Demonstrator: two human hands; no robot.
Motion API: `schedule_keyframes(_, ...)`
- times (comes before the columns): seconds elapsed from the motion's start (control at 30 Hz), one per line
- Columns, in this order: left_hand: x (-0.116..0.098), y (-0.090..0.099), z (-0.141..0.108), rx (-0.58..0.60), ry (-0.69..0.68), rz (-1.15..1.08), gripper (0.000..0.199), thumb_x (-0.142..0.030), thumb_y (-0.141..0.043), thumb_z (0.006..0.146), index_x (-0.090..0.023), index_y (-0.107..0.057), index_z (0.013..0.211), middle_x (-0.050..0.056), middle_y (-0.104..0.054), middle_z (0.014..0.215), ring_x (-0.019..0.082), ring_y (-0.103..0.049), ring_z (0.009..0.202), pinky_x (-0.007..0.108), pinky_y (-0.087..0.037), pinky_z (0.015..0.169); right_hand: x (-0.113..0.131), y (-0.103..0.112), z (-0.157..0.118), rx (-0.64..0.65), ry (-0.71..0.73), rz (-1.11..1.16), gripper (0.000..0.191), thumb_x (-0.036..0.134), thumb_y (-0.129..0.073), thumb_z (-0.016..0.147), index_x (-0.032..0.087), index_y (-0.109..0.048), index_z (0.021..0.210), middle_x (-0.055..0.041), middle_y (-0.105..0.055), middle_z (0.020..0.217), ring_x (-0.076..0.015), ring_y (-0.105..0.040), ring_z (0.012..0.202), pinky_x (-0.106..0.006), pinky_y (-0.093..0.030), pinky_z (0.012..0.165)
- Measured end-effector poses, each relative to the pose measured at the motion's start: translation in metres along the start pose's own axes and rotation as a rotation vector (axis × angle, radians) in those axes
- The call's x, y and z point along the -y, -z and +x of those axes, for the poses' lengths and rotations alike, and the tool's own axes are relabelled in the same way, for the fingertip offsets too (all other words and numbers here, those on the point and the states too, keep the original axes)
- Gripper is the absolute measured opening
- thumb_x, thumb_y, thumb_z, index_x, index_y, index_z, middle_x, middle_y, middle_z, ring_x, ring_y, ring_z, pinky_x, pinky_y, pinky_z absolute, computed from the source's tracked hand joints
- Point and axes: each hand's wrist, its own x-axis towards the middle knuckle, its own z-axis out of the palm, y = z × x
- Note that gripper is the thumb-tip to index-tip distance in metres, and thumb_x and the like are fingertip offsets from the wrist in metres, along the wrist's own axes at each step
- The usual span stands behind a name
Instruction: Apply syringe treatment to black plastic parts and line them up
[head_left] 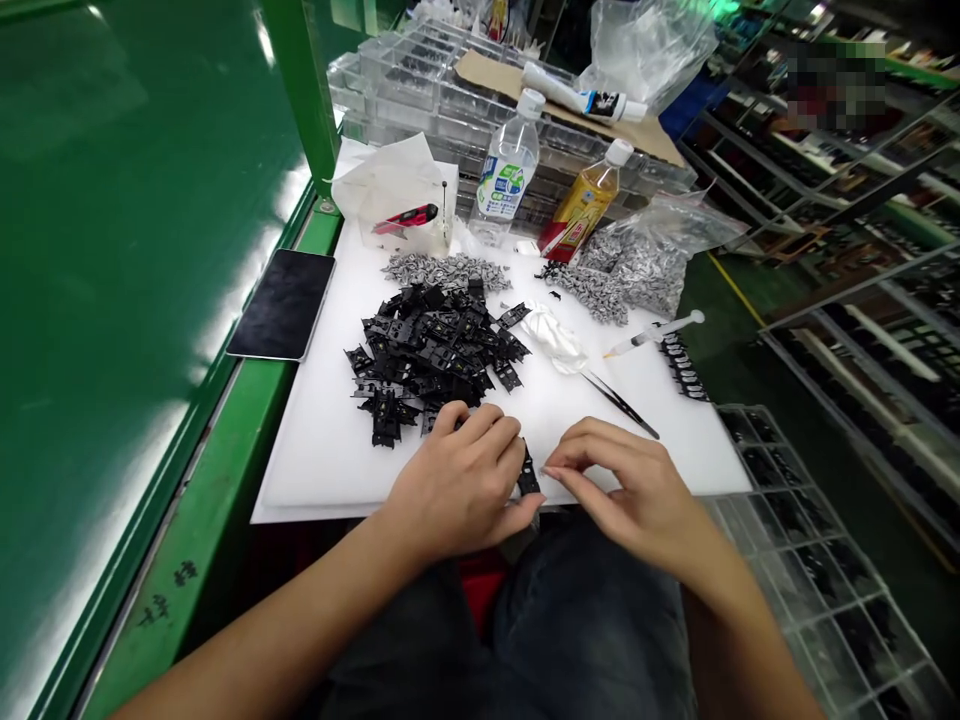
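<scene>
My left hand (465,480) is wrapped round a black plastic part (529,472) near the front edge of the white board (322,470). Just right of that part, my right hand (622,480) is pinched, thumb against forefinger, on something too small to make out. A large pile of black parts (427,345) lies beyond my left hand. Behind it are small grey pieces (446,270), with more grey pieces (600,290) to the right. Black tweezers (622,405) rest by a crumpled white wrapping (553,338), and a syringe (656,333) lies farther right.
A dark tablet (283,305) lies on the green frame at left. Two bottles, one clear (510,170) and one yellow (585,200), stand before stacked clear trays (420,85). A divided tray (817,570) of black parts sits low at right.
</scene>
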Motion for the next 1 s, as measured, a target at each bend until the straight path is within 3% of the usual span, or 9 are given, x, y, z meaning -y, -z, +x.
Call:
schedule_keyframes(0.33, 0.001, 0.000, 0.000, -0.012, -0.015, 0.014, 0.038, -0.049, -0.059, 0.104, -0.013, -0.069, 0.108, 0.010, -0.072, 0.114, 0.029, -0.060, 0.110, 0.048, -0.037, 0.092, 0.002, -0.010, 0.007, 0.086, 0.011, -0.095, 0.013, 0.015, -0.058, 0.106, 0.021, -0.068, 0.100, -0.0022, -0.067, 0.098, -0.0147, -0.065, 0.088, -0.029, -0.051, 0.077)
schedule_keyframes(0.63, 0.001, -0.001, 0.001, -0.011, -0.016, 0.023, 0.040, -0.049, -0.057, 0.105, -0.012, -0.071, 0.109, 0.010, -0.072, 0.114, 0.029, -0.061, 0.112, 0.048, -0.036, 0.092, 0.006, -0.015, 0.006, 0.069, -0.192, -0.049, 0.014, 0.019, -0.063, 0.103, 0.021, -0.067, 0.090, -0.0023, -0.069, 0.093, -0.0170, -0.066, 0.083, -0.032, -0.051, 0.071)
schedule_keyframes(0.73, 0.001, -0.001, 0.001, -0.011, -0.018, 0.018, 0.040, -0.050, -0.057, 0.104, -0.012, -0.070, 0.108, 0.010, -0.072, 0.114, 0.029, -0.061, 0.112, 0.048, -0.037, 0.092, 0.011, -0.017, 0.005, 0.060, -0.211, -0.060, 0.013, 0.020, -0.063, 0.102, 0.021, -0.067, 0.089, -0.0025, -0.070, 0.093, -0.0177, -0.066, 0.084, -0.033, -0.052, 0.073)
schedule_keyframes(0.83, 0.001, -0.001, 0.001, -0.017, -0.014, 0.008, 0.039, -0.049, -0.058, 0.104, -0.013, -0.070, 0.108, 0.010, -0.072, 0.113, 0.029, -0.061, 0.111, 0.048, -0.037, 0.093, 0.010, -0.006, 0.003, 0.065, -0.210, -0.040, 0.014, 0.025, -0.064, 0.103, 0.022, -0.068, 0.090, -0.0023, -0.070, 0.092, -0.0175, -0.066, 0.084, -0.031, -0.052, 0.071)
schedule_keyframes(0.9, 0.001, -0.001, 0.001, -0.022, -0.005, 0.003, 0.038, -0.048, -0.058, 0.105, -0.013, -0.070, 0.111, 0.010, -0.072, 0.113, 0.030, -0.062, 0.112, 0.048, -0.038, 0.093, -0.004, 0.014, 0.000, -0.025, -0.232, -0.001, 0.015, 0.033, -0.069, 0.101, 0.023, -0.069, 0.089, -0.0020, -0.070, 0.090, -0.0177, -0.066, 0.081, -0.030, -0.051, 0.067)
schedule_keyframes(0.97, 0.002, -0.001, 0.001, -0.032, 0.001, -0.003, 0.036, -0.046, -0.058, 0.105, -0.013, -0.070, 0.112, 0.011, -0.072, 0.114, 0.031, -0.062, 0.113, 0.049, -0.038, 0.093, -0.032, 0.044, 0.001, -0.283, -0.258, -0.014, 0.019, 0.041, -0.074, 0.096, 0.024, -0.068, 0.090, -0.0019, -0.069, 0.086, -0.0186, -0.065, 0.078, -0.030, -0.050, 0.064)
schedule_keyframes(1.0, 0.002, -0.001, 0.001, -0.039, 0.000, -0.007, 0.036, -0.046, -0.059, 0.104, -0.013, -0.070, 0.112, 0.011, -0.073, 0.115, 0.031, -0.062, 0.114, 0.049, -0.039, 0.093, -0.051, 0.060, 0.003, -0.470, -0.266, -0.066, 0.021, 0.043, -0.074, 0.095, 0.024, -0.067, 0.090, -0.0020, -0.068, 0.085, -0.0191, -0.064, 0.076, -0.031, -0.049, 0.065)
